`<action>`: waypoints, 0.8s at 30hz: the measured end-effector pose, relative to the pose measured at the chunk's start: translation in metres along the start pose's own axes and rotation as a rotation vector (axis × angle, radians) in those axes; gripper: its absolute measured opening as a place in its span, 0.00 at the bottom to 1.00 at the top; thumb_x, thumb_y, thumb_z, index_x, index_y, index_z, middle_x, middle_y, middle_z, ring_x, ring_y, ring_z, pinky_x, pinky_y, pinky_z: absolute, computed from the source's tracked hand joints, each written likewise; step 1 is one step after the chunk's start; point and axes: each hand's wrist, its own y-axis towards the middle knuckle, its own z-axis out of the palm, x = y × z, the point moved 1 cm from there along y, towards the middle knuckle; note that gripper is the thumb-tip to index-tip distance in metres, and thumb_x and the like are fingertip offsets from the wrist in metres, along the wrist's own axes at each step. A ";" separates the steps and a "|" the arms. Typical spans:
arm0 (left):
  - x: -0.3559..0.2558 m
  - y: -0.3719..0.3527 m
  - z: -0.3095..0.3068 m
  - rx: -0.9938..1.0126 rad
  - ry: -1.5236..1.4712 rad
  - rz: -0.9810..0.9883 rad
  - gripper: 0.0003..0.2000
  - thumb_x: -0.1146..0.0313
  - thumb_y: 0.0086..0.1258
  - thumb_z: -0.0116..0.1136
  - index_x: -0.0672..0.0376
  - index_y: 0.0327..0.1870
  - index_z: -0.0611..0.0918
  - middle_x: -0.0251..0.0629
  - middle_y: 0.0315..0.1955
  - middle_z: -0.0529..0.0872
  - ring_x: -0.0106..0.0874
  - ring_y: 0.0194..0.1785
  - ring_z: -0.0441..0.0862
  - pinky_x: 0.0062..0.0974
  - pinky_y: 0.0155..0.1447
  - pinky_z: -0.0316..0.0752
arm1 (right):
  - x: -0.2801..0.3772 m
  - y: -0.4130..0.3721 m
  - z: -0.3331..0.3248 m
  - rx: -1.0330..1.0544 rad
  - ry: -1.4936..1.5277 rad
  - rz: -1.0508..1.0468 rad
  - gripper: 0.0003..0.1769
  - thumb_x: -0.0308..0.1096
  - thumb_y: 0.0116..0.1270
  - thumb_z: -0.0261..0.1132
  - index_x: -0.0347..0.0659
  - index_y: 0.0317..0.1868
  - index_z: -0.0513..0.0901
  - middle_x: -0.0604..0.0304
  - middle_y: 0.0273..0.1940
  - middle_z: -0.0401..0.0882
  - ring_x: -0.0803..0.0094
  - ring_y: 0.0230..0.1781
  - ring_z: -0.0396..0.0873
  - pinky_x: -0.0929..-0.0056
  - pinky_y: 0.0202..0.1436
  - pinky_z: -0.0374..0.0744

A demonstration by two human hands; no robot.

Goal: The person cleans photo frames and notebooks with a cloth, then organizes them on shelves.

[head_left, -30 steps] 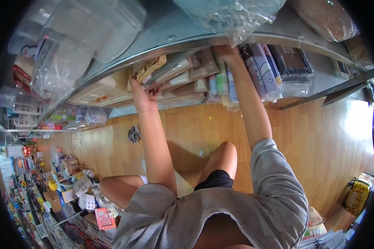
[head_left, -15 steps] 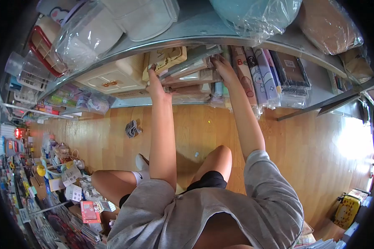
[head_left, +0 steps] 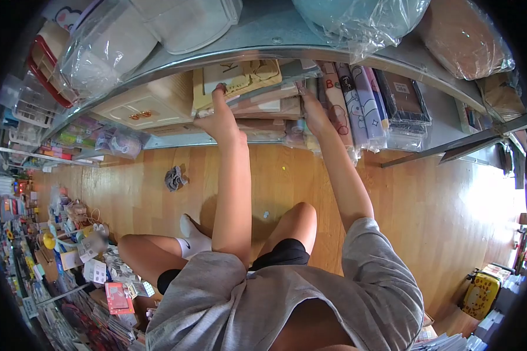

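Observation:
On the lower shelf lies a pile of flat plastic-wrapped frames (head_left: pixel 263 109). A yellow picture frame (head_left: pixel 237 79) with a wavy carved edge tops it, tilted. My left hand (head_left: pixel 219 124) is closed on the left end of the pile, thumb on the yellow frame's front edge and the other fingers mostly hidden below. A grey wrapped frame (head_left: pixel 303 69) shows behind the yellow one. My right hand (head_left: pixel 314 112) presses the pile's right end, its fingers partly hidden between the pile and the upright wrapped rolls (head_left: pixel 336 99).
A cream drawer box (head_left: pixel 140 108) stands left of the pile. Dark wrapped frames (head_left: pixel 404 96) sit to the right. The metal shelf edge (head_left: pixel 263 52) runs overhead with wrapped goods above. A grey crumpled cloth (head_left: pixel 174 178) lies on the wooden floor (head_left: pixel 293 181).
The yellow frame shows more of its face and reaches farther right over the pile. My left thumb has shifted along its front edge. My right hand stays at the pile's right end.

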 end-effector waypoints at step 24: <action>-0.012 -0.001 -0.004 0.038 0.054 0.044 0.27 0.67 0.48 0.60 0.62 0.45 0.58 0.38 0.40 0.71 0.26 0.41 0.70 0.25 0.40 0.64 | -0.010 0.133 -0.040 -0.178 0.363 0.050 0.27 0.51 0.60 0.48 0.41 0.53 0.65 0.56 0.50 0.67 0.66 0.49 0.66 0.71 0.50 0.65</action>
